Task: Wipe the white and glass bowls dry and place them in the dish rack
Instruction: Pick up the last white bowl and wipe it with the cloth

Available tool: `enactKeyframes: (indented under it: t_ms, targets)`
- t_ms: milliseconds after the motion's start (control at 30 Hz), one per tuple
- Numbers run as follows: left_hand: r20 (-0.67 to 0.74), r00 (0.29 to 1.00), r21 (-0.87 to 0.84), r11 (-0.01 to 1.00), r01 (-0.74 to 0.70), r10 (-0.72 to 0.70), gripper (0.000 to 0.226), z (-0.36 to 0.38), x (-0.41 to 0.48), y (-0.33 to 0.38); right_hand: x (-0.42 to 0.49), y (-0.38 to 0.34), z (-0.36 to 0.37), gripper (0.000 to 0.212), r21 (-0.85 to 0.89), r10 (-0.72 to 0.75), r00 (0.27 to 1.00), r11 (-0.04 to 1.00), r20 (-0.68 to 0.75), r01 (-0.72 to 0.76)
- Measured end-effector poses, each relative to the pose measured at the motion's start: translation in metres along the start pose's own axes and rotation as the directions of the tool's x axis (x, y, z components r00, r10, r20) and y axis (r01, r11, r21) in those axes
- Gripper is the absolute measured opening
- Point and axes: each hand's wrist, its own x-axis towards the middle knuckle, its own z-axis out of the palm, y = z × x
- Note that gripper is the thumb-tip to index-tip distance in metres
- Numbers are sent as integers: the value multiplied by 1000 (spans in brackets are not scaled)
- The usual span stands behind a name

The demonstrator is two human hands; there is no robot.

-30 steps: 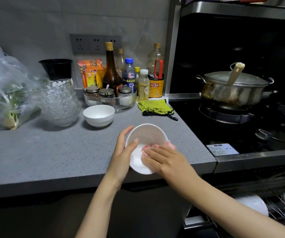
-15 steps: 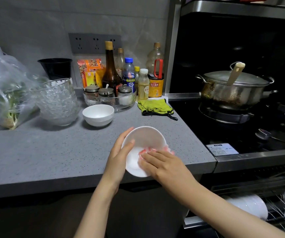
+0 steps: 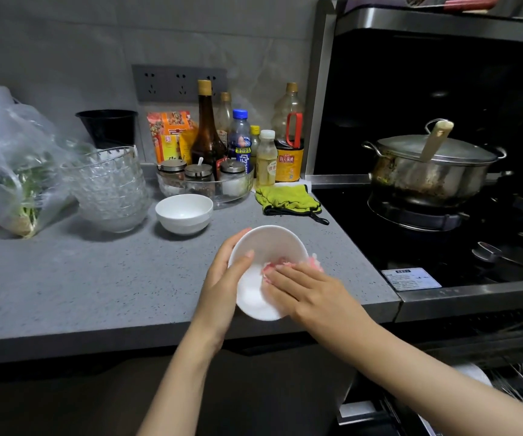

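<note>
Left hand [image 3: 222, 284] grips a small white ceramic bowl [image 3: 255, 298] by its left rim. The thumb is hooked over the edge into the bowl, and the other fingers are hidden behind its wall. The bowl is off the surface, tilted so that its inside is open to view, above the near right edge of the grey speckled counter [image 3: 65, 278].

Right hand [image 3: 312, 292] is inside the bowl with its fingers straight and together. It presses a pink-and-white cloth [image 3: 280, 265] flat against the inner wall and is not clenched round anything. A tuft of the cloth shows past the bowl's right rim.

A second white round bowl [image 3: 184, 214] stands upright on the counter, farther back and to the left, apart from the held one. Just left of it is a stack of clear cut-glass bowls [image 3: 109, 190], and beyond that a clear plastic bag of greens [image 3: 11, 171].

Far side: a shallow glass dish with three lidded jars [image 3: 203, 184], with bottles along the wall behind it. A yellow-green cloth [image 3: 285, 198] lies at the counter's right end, beside the hob. A lidded steel pot [image 3: 427, 165] sits on a burner.

Near right, below counter level, is a wire dish rack [image 3: 520, 387]. It is blurred, and white crockery shows in it.
</note>
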Motion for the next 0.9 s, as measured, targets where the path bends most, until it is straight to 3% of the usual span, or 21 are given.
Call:
enactKeyframes:
  t_ms: [133,200,267,333,400,467,533,600,667,733,800,900]
  targets:
    - [-23,997,6,998,-68,68,38,17,-8,-9,10,-27,-8,34,316,262,963,910,57,-266]
    - [-24,998,21,998,-63,64,29,16,-5,-9,6,-29,-4,38,372,268,962,890,40,-264]
    - [-23,999,56,997,-48,49,15,6,1,-6,-3,-18,1,30,267,124,992,956,20,-124]
    - [17,1000,79,997,-24,23,19,-2,5,-2,-8,1,3,31,85,-21,999,996,47,17]
    - [45,999,78,997,-9,5,20,-3,6,1,-6,8,2,31,7,-65,996,998,54,65]
    - [38,999,68,997,-25,23,23,-1,6,1,-1,1,-2,29,6,-22,999,1000,43,21]
    - [47,998,33,998,-48,46,30,4,3,0,6,-13,-10,28,148,97,994,984,54,-104]
    - [56,997,31,998,-54,53,33,11,0,-3,12,-22,-16,32,393,236,964,881,121,-264]
    - [32,999,59,997,-44,42,24,13,2,-4,11,-25,-12,40,478,256,957,829,135,-289]
    - [45,999,83,997,-6,2,17,6,7,-1,5,-14,-8,39,373,96,988,918,120,-134]
    - [110,992,114,993,40,-53,19,-5,12,3,-1,9,-7,35,155,-165,974,978,155,141]
    - [230,958,171,976,135,-173,22,-13,16,6,-3,45,-15,43,-132,-369,887,900,277,415]
